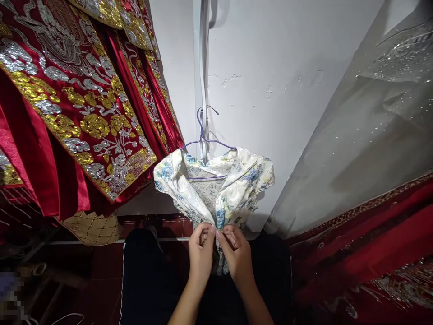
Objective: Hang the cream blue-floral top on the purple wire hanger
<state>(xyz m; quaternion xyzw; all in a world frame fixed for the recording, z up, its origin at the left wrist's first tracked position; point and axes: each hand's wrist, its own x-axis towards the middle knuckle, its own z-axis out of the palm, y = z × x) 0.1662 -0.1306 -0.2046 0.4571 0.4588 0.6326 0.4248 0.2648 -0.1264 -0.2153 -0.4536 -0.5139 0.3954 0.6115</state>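
Observation:
A white short-sleeved blouse (237,180) with a blue and yellow floral print hangs on a purple wire hanger (200,124). Its collar lies open in a V, showing the patterned inside of the back. My left hand (202,246) pinches the left front edge at the bottom of the V. Close beside it, my right hand (234,248) pinches the right front edge, and the thumbs almost meet. Whether a button or hook sits between the fingertips is hidden. Below my hands the lower part of the blouse narrows into shadow.
Red garments (111,117) with gold and silver sequin embroidery hang at the left. A sheer, sparkling pale fabric (365,135) hangs at the right, above a dark red embroidered cloth (389,248). Behind the hanger is a white wall (270,54) with a vertical strip. My dark-clothed legs (149,280) are below.

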